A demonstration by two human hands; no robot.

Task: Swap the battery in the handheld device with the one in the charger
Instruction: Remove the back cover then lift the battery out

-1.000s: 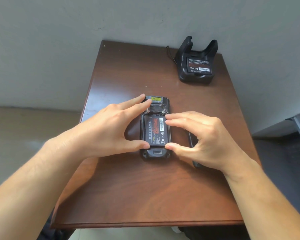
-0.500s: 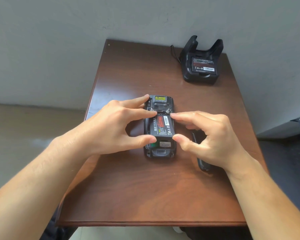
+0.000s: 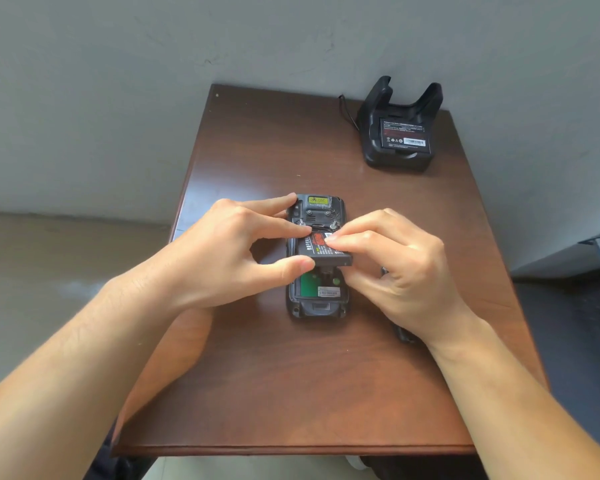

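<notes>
Now both hands pinch the battery [image 3: 326, 252], lifted at its near end above the open handheld device [image 3: 317, 271] on the table [image 3: 291, 393]. Left hand [image 3: 229, 258] grips its left edge, right hand [image 3: 392, 268] its right edge. Beyond the grip, far right, the charger [image 3: 400, 133] holds another battery [image 3: 403, 133]. Under the right hand lies something dark, possibly the cover.

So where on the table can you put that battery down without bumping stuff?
Bare table runs behind the handheld device, left of the charger. More lies between the forearms, up to the front edge. It is crowded where both hands grip the battery, and a dark object sits under the right wrist.
</notes>
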